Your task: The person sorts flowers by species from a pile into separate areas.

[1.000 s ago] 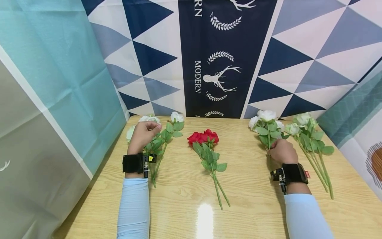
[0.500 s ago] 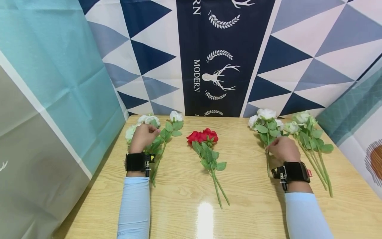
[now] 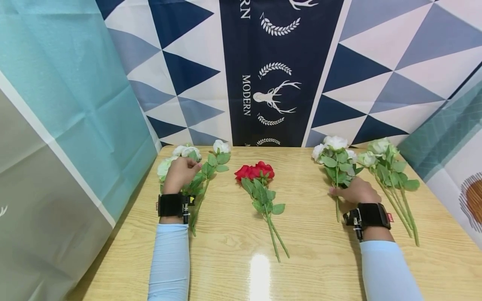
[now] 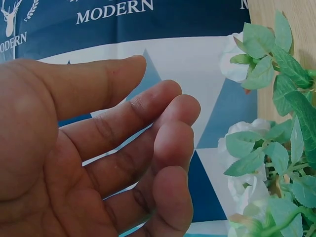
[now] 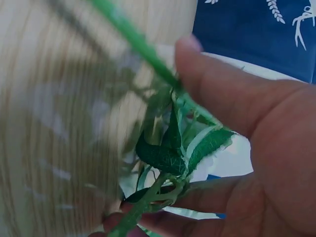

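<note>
My left hand (image 3: 180, 173) hovers over the left bunch of white roses (image 3: 221, 146) and leaves. In the left wrist view its fingers (image 4: 170, 143) bend loosely with nothing between them and the thumb. My right hand (image 3: 357, 191) is at the stems of another bunch of white roses (image 3: 335, 143), which lies on the table. In the right wrist view the thumb touches one green stem (image 5: 138, 44). The fingers sit beyond a second stem (image 5: 136, 210) with dark leaves (image 5: 163, 158), apart from the thumb. The right fingertips are partly hidden by that stem.
Red roses (image 3: 256, 171) with crossed stems lie mid-table. Pale green roses (image 3: 379, 146) lie at the right edge, close to my right hand. A pale green rose (image 3: 164, 167) is left of my left hand. Patterned cloth (image 3: 271, 96) hangs behind the wooden table (image 3: 222, 259).
My right thumb has spread out from the fingers across a stem, where before the fingers were drawn together at it. My left hand has lowered slightly, then stayed nearly still.
</note>
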Available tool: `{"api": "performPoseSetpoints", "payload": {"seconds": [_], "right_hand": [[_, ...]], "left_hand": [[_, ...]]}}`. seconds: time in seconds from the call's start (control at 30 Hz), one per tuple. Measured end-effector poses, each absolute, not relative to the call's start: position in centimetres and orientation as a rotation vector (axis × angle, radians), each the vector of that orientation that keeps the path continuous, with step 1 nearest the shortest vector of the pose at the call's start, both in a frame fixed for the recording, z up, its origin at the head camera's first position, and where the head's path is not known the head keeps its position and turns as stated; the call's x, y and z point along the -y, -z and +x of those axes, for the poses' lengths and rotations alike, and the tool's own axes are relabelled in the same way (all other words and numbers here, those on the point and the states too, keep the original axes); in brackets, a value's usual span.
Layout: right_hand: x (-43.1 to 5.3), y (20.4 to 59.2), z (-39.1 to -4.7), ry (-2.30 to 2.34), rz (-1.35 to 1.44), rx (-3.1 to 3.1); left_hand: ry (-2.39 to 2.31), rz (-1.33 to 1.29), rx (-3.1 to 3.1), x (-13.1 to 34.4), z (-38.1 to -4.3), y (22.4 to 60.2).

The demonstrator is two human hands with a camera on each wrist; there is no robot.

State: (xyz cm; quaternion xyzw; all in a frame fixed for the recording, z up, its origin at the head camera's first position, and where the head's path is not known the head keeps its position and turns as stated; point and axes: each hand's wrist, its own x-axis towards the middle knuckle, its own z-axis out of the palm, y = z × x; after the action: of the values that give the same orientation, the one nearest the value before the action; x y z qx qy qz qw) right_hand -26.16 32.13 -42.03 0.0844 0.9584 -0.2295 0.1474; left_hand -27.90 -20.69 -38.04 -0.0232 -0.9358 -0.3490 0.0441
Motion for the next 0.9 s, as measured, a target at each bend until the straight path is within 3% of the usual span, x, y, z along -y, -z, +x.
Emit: {"api": "performPoseSetpoints", "payload": {"seconds": [0.9], "right_hand": [[-31.13,43.05,-27.11,0.72,0.065,-2.783]], "left_hand": [[1.051,-0.066,2.867,20.73,-27.87,38.08]]}}
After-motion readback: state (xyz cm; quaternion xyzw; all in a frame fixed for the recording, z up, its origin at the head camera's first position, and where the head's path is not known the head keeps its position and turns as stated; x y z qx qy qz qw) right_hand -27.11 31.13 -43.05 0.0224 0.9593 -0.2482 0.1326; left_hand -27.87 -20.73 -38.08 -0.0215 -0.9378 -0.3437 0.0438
